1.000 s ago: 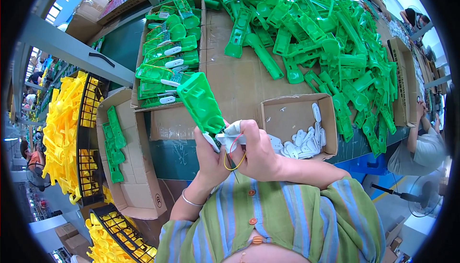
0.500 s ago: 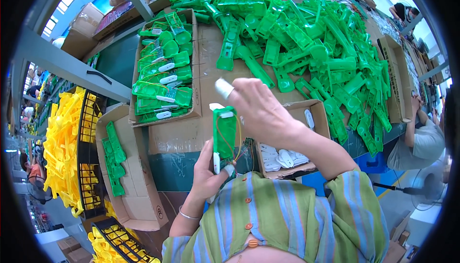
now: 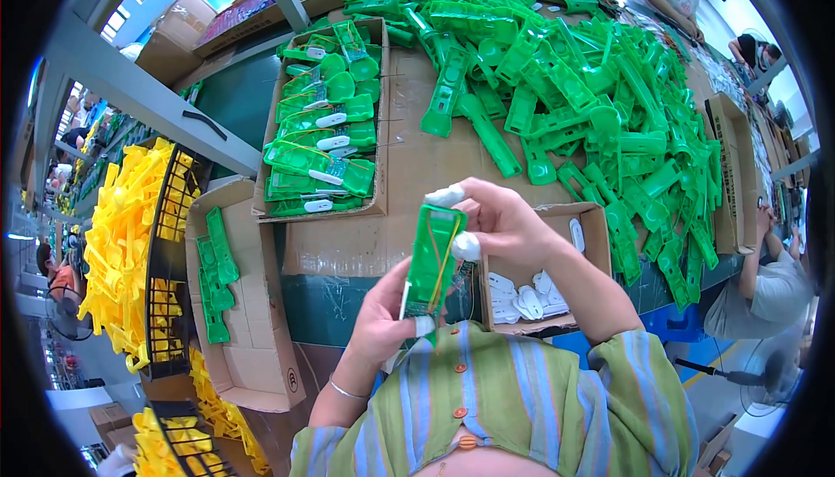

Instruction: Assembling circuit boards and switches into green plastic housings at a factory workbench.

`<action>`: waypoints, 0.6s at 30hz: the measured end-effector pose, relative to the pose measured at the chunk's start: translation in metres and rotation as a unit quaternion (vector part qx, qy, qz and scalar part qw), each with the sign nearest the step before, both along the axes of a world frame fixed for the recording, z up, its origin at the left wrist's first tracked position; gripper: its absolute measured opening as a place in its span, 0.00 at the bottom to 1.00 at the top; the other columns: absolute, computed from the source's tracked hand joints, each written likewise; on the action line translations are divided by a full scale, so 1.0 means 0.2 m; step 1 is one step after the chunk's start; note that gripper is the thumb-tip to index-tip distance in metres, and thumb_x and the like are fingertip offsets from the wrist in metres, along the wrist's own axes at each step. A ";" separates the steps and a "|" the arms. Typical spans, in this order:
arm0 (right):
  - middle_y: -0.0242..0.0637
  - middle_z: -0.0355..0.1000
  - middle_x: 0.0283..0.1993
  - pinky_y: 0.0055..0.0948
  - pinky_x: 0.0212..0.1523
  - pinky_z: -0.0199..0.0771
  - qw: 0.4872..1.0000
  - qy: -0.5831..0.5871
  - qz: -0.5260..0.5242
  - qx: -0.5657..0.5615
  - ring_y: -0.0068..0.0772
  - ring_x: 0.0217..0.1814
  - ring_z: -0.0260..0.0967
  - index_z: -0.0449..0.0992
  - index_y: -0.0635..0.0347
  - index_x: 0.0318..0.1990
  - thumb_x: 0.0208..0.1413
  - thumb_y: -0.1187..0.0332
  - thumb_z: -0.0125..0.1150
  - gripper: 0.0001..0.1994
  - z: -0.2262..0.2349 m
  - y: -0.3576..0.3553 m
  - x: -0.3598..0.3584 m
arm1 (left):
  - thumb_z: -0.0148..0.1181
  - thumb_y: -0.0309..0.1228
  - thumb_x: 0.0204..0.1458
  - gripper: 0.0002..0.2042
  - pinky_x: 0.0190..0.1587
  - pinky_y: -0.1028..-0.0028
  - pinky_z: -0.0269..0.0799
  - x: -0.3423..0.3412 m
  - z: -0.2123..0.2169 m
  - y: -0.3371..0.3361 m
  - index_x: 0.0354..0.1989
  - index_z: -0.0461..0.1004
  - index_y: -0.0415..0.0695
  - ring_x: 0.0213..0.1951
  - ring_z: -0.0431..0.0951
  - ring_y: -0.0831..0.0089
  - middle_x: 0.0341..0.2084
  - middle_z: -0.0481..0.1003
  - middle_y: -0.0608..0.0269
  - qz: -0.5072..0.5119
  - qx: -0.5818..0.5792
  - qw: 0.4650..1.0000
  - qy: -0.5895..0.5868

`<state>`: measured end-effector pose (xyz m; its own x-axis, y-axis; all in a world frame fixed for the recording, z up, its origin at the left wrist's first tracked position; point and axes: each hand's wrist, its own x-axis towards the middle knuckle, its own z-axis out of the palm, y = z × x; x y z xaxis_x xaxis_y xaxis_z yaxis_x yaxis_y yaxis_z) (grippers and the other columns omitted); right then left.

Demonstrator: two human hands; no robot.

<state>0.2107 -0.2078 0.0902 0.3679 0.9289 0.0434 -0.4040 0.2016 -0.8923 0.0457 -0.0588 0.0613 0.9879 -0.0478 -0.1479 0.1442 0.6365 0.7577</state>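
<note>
Left hand (image 3: 378, 320) grips the green plastic housing (image 3: 432, 260) upright; right hand (image 3: 504, 225) pinches a white cap (image 3: 466, 246). Steady the housing, press squarely.

We see a big pile of green plastic parts (image 3: 600, 120) on the table's far right side. Yellow parts (image 3: 122, 242) sit past its left edge.

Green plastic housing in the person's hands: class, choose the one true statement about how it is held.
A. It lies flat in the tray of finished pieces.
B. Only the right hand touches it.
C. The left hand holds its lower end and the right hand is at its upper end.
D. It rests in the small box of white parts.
C: the left hand grips the lower end of the green plastic housing, held upright, while the right hand works white-tipped fingers at its top.
</note>
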 end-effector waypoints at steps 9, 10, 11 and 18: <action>0.31 0.69 0.41 0.20 0.43 0.69 0.984 -0.095 -0.149 0.028 0.17 0.43 0.67 0.64 0.65 0.50 0.51 0.79 0.56 0.18 -0.05 0.07 0.05 | 0.58 0.15 0.35 0.37 0.39 0.73 0.72 0.10 0.03 -0.02 0.60 0.54 0.38 0.37 0.74 0.72 0.41 0.71 0.59 0.022 0.072 0.997 0.003; 0.31 0.69 0.41 0.20 0.43 0.69 0.983 -0.096 -0.153 0.028 0.17 0.43 0.67 0.64 0.65 0.50 0.51 0.79 0.56 0.18 -0.06 0.07 0.05 | 0.58 0.15 0.35 0.37 0.40 0.73 0.72 0.11 0.04 -0.04 0.60 0.55 0.38 0.37 0.74 0.72 0.40 0.71 0.60 0.051 0.026 0.998 0.036; 0.31 0.68 0.41 0.20 0.42 0.69 0.977 -0.110 -0.178 0.033 0.18 0.42 0.67 0.64 0.65 0.49 0.50 0.78 0.57 0.17 -0.07 0.07 0.05 | 0.58 0.15 0.35 0.37 0.40 0.73 0.72 0.12 0.04 -0.04 0.60 0.55 0.38 0.37 0.74 0.72 0.40 0.71 0.60 0.049 0.027 0.998 0.035; 0.34 0.67 0.44 0.25 0.46 0.68 0.969 -0.107 -0.221 0.018 0.23 0.46 0.67 0.62 0.63 0.46 0.50 0.75 0.60 0.17 -0.12 0.07 0.06 | 0.59 0.16 0.32 0.30 0.37 0.70 0.73 0.16 -0.01 -0.09 0.52 0.62 0.37 0.33 0.75 0.66 0.35 0.72 0.55 0.086 -0.067 0.993 0.055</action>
